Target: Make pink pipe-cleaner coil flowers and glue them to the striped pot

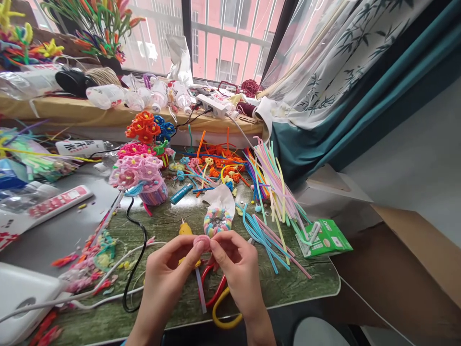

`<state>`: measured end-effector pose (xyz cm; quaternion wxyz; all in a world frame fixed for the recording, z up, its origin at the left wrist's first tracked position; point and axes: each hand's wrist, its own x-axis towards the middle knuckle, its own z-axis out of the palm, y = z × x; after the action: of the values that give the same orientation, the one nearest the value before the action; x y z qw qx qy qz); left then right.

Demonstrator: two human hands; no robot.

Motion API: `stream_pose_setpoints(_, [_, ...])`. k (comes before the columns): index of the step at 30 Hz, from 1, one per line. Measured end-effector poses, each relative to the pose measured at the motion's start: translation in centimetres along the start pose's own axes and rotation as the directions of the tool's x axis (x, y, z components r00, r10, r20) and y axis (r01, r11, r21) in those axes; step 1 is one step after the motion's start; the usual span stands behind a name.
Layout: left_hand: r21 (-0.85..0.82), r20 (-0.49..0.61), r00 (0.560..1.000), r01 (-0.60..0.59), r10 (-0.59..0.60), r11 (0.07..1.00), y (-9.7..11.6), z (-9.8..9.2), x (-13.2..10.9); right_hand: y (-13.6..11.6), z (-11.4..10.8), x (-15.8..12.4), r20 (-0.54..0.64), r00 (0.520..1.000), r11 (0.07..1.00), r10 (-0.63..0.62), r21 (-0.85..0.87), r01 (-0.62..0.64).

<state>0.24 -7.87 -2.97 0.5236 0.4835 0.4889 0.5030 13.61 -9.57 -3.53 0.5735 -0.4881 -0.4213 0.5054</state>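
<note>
Here we are at the tabletop [309,283], and both hands are up and working together! The left hand [163,274] and the right hand [239,266] are closed in a tight pinch, fingertips meeting on a small pink pipe-cleaner piece [201,242], held just above the middle of the tabletop. A pale lilac stem [200,290] runs down from between the hands, though its link to the pink piece is hard to make out.

Just beneath the hands sit red-handled scissors [212,287], overlapping a yellow loop handle [221,313]. Peeking out beyond the left hand is a yellow tool [185,229], partly hidden, so its kind is hard to call.

Straight ahead of the hands, a pastel pipe-cleaner ring [217,222] rests against a white tissue [219,199]. Further ahead and to the left stands a pink pipe-cleaner bouquet [136,168] in a striped pot [153,193]. Off to the right of the hands, loose blue pipe cleaners [261,235] fan across the tabletop, with a tall pastel bundle [275,185] beyond them and a green packet [324,239] at the edge. To the left of the hands, a black cable [136,254] snakes past!
</note>
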Motion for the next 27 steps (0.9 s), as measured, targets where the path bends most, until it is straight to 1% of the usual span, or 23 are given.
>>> stream_pose_setpoints(4, [-0.007,-0.024,0.999,-0.043,0.043,0.999,-0.6,0.2,-0.1,0.4,-0.2,0.0,-0.023,1.000,1.000,-0.014,-0.019,0.014])
stream_pose_setpoints(6, [-0.006,-0.042,0.998,-0.045,0.045,0.999,-0.9,0.3,-0.3,0.7,-0.2,-0.1,-0.033,0.999,0.999,-0.029,-0.020,0.028])
stream_pose_setpoints(9, [-0.009,-0.054,0.998,-0.014,0.013,1.000,-1.0,0.4,-0.5,1.1,-0.2,-0.1,-0.032,0.998,0.999,-0.047,-0.003,0.047])
stream_pose_setpoints(13, [-0.026,-0.096,0.995,0.020,-0.022,0.999,-1.0,0.4,-0.6,1.1,-0.4,0.0,-0.048,0.999,0.999,-0.024,0.029,0.026])
stream_pose_setpoints(18, [-0.027,-0.085,0.996,0.033,-0.035,0.999,-1.0,0.5,-0.4,1.3,-0.6,0.1,-0.117,0.993,0.999,-0.035,-0.004,0.035])
stream_pose_setpoints(23, [-0.006,-0.103,0.995,0.014,-0.015,1.000,-0.9,0.5,-0.5,1.4,-0.6,0.1,-0.116,0.993,1.000,-0.022,0.015,0.024])
stream_pose_setpoints(27, [-0.004,-0.086,0.996,0.011,-0.011,1.000,-1.0,0.4,-0.7,1.4,-0.7,0.0,-0.100,0.995,1.000,-0.024,0.002,0.024])
